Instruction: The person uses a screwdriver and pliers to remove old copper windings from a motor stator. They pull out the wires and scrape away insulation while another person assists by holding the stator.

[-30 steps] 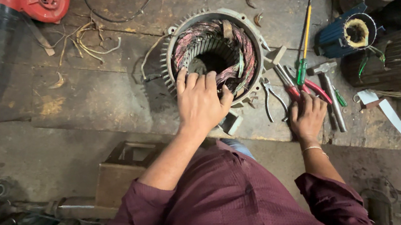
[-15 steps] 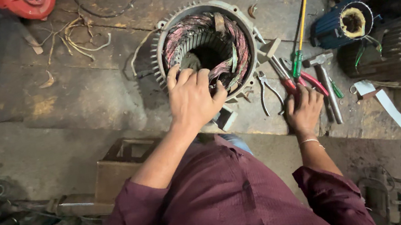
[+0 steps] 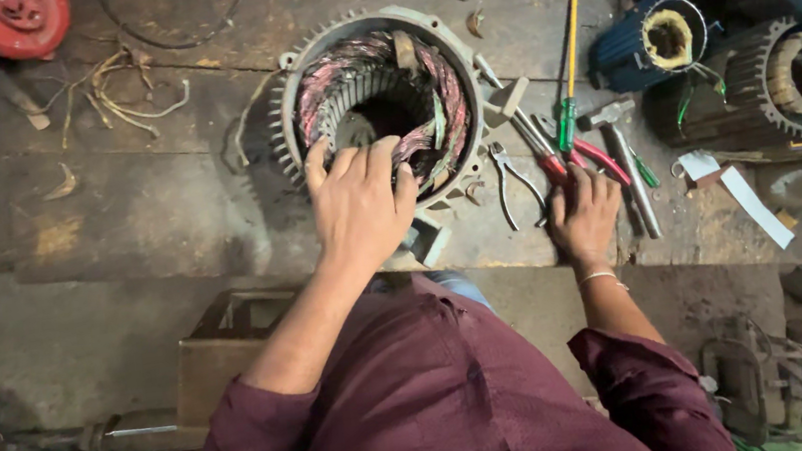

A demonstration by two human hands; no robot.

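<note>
The big wooden desk [image 3: 116,197] holds everything, so the heavy parts do not roll away. In the middle sits the round motor shell [image 3: 378,107], open side up, so its pink and brown wires [image 3: 446,89] are easy to reach. The left hand [image 3: 358,205] lies on the near rim with loose, spread fingers touching the wires; its grip closes on nothing. The right hand [image 3: 583,215] rests flat and open by the red pliers [image 3: 569,151]. A green screwdriver [image 3: 567,76] and a small hammer [image 3: 628,169] lie near, ready to pick up.
</note>
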